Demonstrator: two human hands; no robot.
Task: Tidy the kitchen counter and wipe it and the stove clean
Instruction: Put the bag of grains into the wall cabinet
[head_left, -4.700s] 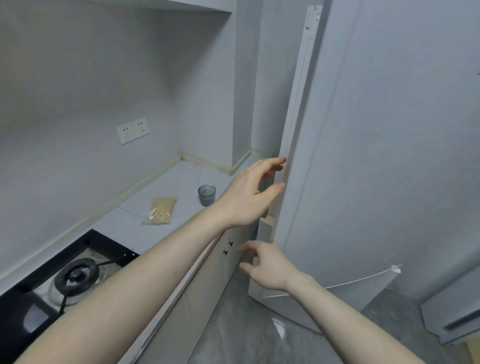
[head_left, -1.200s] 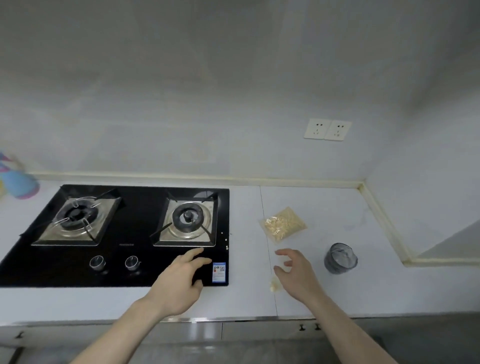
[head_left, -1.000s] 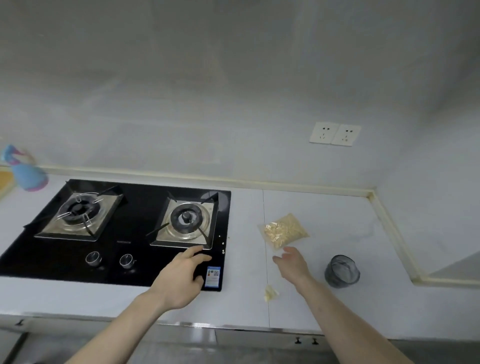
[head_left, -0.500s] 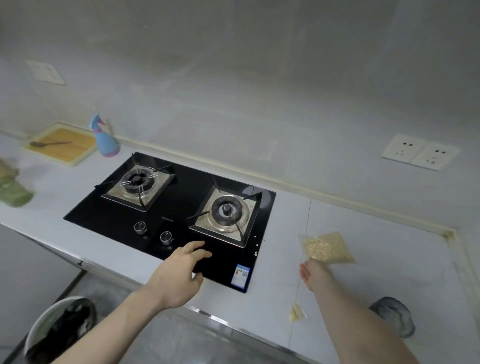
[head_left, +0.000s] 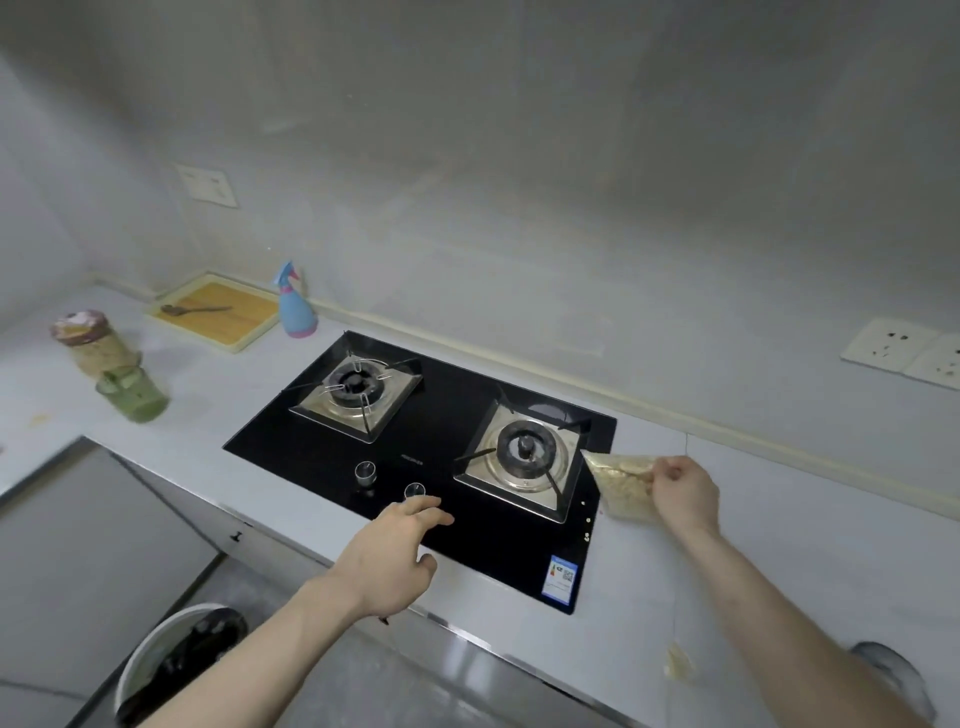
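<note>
I see the black stove (head_left: 415, 467) set into the grey desk (head_left: 779, 545) and use it as my reference. My right grip (head_left: 683, 493) is pinched on a clear bag of pale grains (head_left: 621, 483), held just beside the stove's right edge. My left grip (head_left: 392, 558) hovers over the stove's front edge, fingers loosely spread, holding nothing. A spray bottle (head_left: 293, 304) stands behind the stove's far left corner. A small crumb (head_left: 678, 665) lies on the desk near the stove's front right corner.

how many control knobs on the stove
2, side by side on the stove's front strip: the left knob below the left burner, the right knob just beyond the left hand's fingertips.
</note>
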